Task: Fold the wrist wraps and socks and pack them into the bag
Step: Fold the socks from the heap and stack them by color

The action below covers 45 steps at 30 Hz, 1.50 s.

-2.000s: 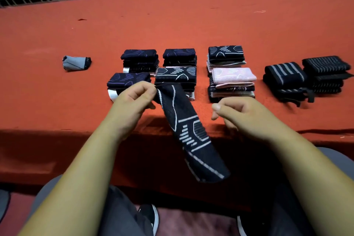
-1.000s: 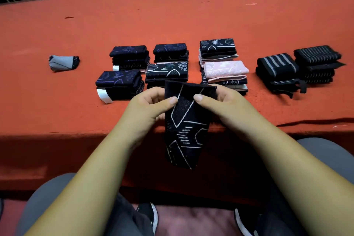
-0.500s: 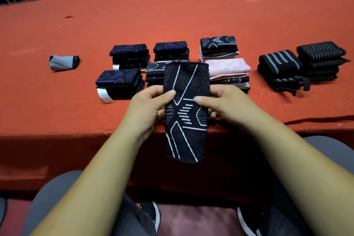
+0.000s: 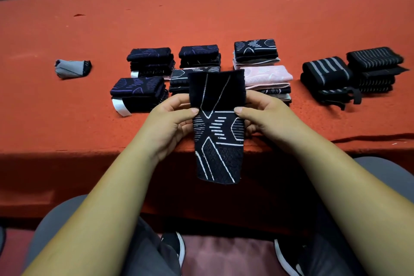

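Both hands pinch a black sock (image 4: 218, 139) with white line patterns, left hand (image 4: 172, 125) and right hand (image 4: 266, 119) at its edges, thumbs on front. It hangs upright over the near edge of the red table (image 4: 201, 18) (folded stacks lie behind).

Your left hand (image 4: 172, 119) and right hand (image 4: 264, 116) pinching the black patterned sock (image 4: 218, 132) by its edges, upright above the orange table (image 4: 201, 24) edge, folded stacks (image 4: 143, 94) just behind the sock
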Each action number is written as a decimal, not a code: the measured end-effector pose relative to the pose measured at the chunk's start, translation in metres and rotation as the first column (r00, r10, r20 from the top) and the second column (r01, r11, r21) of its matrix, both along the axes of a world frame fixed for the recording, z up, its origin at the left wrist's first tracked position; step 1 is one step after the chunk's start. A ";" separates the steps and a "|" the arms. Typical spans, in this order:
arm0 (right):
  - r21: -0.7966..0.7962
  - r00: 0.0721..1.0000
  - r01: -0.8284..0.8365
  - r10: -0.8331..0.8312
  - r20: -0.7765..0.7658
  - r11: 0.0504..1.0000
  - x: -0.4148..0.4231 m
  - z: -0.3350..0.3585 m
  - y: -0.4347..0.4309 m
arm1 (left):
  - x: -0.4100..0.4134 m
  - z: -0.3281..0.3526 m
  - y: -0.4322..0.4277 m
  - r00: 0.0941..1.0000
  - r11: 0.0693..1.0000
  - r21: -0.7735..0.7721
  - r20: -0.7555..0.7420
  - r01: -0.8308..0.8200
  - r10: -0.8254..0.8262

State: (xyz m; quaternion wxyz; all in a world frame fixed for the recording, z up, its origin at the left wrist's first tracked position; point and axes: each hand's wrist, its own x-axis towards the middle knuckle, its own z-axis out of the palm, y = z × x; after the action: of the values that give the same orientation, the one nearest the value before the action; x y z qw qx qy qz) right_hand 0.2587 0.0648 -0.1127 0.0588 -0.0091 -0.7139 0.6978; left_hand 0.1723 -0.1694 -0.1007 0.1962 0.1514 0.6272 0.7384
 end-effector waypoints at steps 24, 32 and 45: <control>0.086 0.992 -0.104 0.097 0.079 0.991 0.010 0.007 -0.003 | 0.006 0.003 -0.013 0.999 0.979 -0.198 0.040 0.038 -0.030; 0.098 0.990 -0.129 0.123 0.069 0.987 0.012 0.008 -0.003 | 0.007 0.002 -0.010 0.997 0.972 -0.230 0.064 0.054 -0.041; 0.054 0.998 -0.045 0.043 0.040 0.998 0.006 0.001 0.001 | 0.003 -0.001 -0.008 0.987 0.988 -0.154 0.162 0.005 0.020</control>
State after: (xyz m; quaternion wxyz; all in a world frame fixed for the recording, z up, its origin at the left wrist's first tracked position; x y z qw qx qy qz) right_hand 0.2644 0.0656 -0.1120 0.0298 -0.0052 -0.7337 0.6788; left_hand 0.1757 -0.1778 -0.1014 0.2552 0.0727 0.6646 0.6985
